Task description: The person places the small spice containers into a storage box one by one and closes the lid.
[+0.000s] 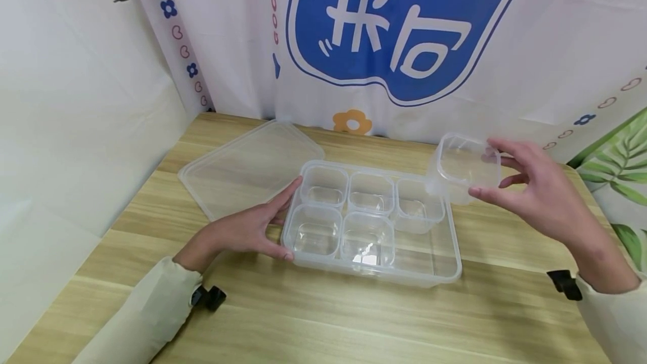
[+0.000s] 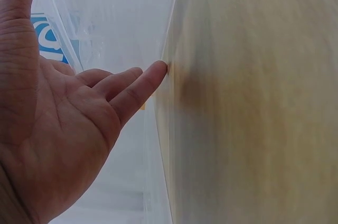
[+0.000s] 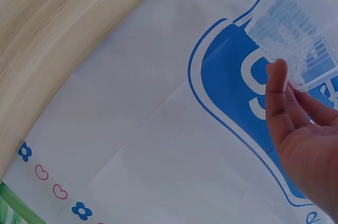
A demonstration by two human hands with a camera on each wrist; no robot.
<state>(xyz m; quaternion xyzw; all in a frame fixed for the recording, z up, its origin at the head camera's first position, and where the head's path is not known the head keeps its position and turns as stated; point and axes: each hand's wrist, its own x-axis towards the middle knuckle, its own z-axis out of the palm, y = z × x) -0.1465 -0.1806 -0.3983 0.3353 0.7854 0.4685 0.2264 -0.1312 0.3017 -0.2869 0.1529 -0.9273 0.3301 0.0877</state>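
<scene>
A clear rectangular plastic tray (image 1: 424,281) sits on the table with several small square plastic containers (image 1: 316,232) in it. Its front right part holds no container. My left hand (image 1: 253,229) lies along the tray's left end, thumb at the front corner and fingers spread towards the back. In the left wrist view these fingers (image 2: 138,93) look nearly straight against the clear plastic. My right hand (image 1: 536,190) pinches another small clear container (image 1: 467,164) by its right side, thumb in front and fingers behind. That container is tilted above the tray's back right corner.
A flat translucent lid (image 1: 247,167) lies on the wooden table (image 1: 323,324) behind my left hand. Behind the table's back edge hangs a white printed curtain (image 1: 242,44) with a blue emblem. Green leaf-patterned cloth (image 1: 627,156) shows at the far right.
</scene>
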